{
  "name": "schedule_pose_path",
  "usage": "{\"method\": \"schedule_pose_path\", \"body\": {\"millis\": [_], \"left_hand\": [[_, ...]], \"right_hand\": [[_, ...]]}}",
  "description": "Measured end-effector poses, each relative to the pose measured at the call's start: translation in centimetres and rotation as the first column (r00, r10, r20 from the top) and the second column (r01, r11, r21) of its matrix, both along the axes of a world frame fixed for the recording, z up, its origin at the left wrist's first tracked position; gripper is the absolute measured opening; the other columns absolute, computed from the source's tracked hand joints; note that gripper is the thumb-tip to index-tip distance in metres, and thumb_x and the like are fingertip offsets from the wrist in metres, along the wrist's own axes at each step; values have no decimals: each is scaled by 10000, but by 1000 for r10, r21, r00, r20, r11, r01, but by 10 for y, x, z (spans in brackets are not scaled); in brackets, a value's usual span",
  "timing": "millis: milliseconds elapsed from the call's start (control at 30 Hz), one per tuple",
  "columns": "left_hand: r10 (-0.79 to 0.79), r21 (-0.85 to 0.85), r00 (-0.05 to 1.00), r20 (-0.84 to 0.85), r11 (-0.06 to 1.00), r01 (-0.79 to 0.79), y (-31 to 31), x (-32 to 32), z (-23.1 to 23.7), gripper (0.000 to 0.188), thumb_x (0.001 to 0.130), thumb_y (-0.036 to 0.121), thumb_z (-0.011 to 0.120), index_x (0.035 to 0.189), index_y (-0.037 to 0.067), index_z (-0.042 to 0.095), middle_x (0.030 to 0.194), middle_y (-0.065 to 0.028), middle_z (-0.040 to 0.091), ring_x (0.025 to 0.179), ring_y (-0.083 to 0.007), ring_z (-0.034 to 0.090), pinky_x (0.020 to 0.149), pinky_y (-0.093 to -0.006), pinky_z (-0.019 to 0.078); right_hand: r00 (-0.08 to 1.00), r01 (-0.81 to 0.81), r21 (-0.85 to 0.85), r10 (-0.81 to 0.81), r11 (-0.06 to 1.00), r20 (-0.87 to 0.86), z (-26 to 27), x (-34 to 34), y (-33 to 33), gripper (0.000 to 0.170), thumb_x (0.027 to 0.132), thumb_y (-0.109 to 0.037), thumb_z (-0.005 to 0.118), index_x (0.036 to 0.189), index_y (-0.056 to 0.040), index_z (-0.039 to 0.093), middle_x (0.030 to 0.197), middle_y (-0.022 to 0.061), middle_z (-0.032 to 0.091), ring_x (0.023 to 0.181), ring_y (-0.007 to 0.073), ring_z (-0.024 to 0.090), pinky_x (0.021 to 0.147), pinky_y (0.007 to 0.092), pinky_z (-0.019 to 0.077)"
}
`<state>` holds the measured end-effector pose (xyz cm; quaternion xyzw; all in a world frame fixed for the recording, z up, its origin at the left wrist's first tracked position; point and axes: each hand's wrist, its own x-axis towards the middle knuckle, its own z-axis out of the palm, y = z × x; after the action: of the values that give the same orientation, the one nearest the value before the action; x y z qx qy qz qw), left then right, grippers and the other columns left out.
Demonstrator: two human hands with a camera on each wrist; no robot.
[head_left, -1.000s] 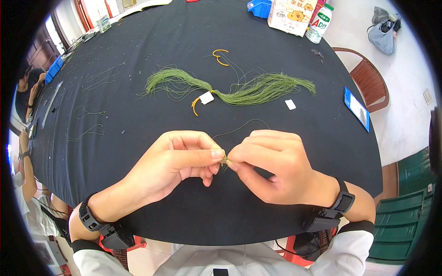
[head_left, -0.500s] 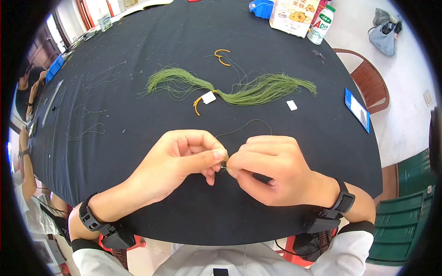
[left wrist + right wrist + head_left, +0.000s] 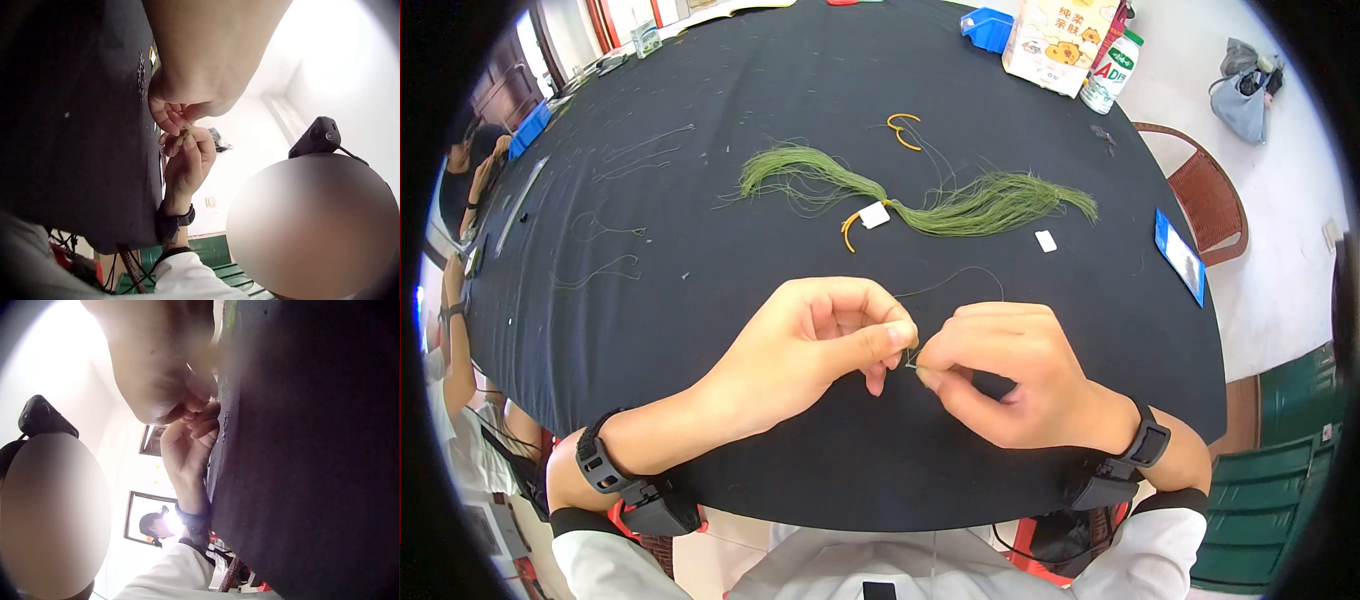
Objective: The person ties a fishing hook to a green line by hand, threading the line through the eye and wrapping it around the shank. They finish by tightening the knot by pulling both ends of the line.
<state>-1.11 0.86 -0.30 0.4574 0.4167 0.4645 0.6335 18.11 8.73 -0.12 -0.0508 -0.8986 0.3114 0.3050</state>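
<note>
Close together over the table's near half, both hands work on a thin green thread (image 3: 972, 268), which arcs out behind them. My left hand (image 3: 825, 330) pinches it between thumb and index finger, its other fingers loosely bent. Just to the right, my right hand (image 3: 1020, 370) pinches a short bit of the thread at its fingertips. The fingertips nearly meet, and most of the held part is hidden by them. Beyond the hands lies a bundle of green threads (image 3: 1000, 208), gathered at its middle beside a white tag (image 3: 874, 215).
Yellow curved pieces (image 3: 847, 232) and a small white card (image 3: 1046, 241) lie near the bundle. Loose threads (image 3: 605, 270) are spread at left on the black tablecloth (image 3: 730, 340). A blue packet (image 3: 1180, 256) sits at the right edge, a white bottle (image 3: 1112, 75) at the back right.
The fingertips have drawn slightly apart, and a short bit of thread now shows between them. The head view has shifted, moving the scene a little right and down.
</note>
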Motion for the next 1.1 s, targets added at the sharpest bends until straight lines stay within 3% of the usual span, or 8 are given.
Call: {"method": "schedule_pose_path", "body": {"millis": [167, 267, 433, 667, 767, 900, 1000, 1100], "left_hand": [[51, 43, 998, -35, 998, -50, 1, -2, 2, 144, 902, 139, 604, 909, -4, 597, 791, -31, 590, 706, -90, 568, 634, -253, 485], [63, 56, 997, -32, 997, -61, 2, -3, 1, 146, 901, 141, 606, 907, -5, 598, 784, -33, 591, 699, -90, 568, 633, -253, 487], [77, 89, 996, -47, 993, -73, 1, -3, 2, 130, 899, 124, 607, 910, -5, 603, 783, -39, 596, 698, -91, 571, 634, -251, 489], [75, 103, 996, -48, 992, -70, 0, -2, 2, 113, 897, 104, 606, 912, -8, 606, 793, -48, 605, 712, -94, 578, 633, -251, 491], [74, 108, 996, -40, 992, -70, 0, -2, 4, 113, 898, 103, 605, 913, -9, 605, 798, -48, 606, 717, -93, 578, 631, -249, 491], [82, 119, 996, -25, 990, -79, 0, -2, 3, 150, 893, 136, 613, 907, -13, 613, 783, -30, 595, 692, -79, 549, 620, -239, 472], [89, 128, 996, -24, 988, -86, 0, -1, 2, 165, 891, 156, 618, 901, -8, 618, 769, -16, 587, 673, -67, 534, 612, -234, 462], [88, 141, 995, -48, 987, -80, -1, 0, 2, 150, 890, 158, 618, 896, 9, 622, 757, -2, 588, 665, -59, 532, 601, -230, 459]], "right_hand": [[980, 200, -22, -200, 980, -13, 2, 2, -4, 62, 712, 2, 609, 735, -42, 573, 644, 49, 575, 540, 165, 572, 491, 281, 447], [974, 225, -63, -225, 972, 13, 6, 6, -5, 52, 722, 7, 599, 736, -36, 574, 633, 44, 570, 534, 138, 572, 479, 268, 446], [988, 116, 17, -118, 993, 104, 3, 0, -19, 80, 765, -81, 662, 735, -67, 590, 606, 63, 570, 548, 229, 578, 502, 327, 457], [978, 96, 5, -95, 995, 184, 4, 3, -14, 98, 770, -104, 678, 746, -63, 593, 592, 48, 556, 507, 186, 562, 483, 305, 441], [974, 181, -129, -160, 975, 158, 12, 4, -13, 54, 773, -57, 639, 751, -50, 590, 586, 46, 540, 494, 138, 550, 470, 267, 430], [980, 108, -232, -65, 967, 187, 7, 3, -14, 27, 782, -29, 620, 782, -38, 594, 624, 41, 556, 512, 88, 549, 453, 239, 416], [952, 295, -288, -254, 911, 173, 9, 2, -15, 70, 800, -28, 632, 859, -35, 595, 752, 43, 614, 535, 76, 556, 454, 227, 419], [984, 176, -642, -116, 747, 135, 14, -2, -16, 358, 822, -12, 623, 1143, -47, 469, 932, 74, 621, 674, 101, 598, 495, 207, 453]]}}
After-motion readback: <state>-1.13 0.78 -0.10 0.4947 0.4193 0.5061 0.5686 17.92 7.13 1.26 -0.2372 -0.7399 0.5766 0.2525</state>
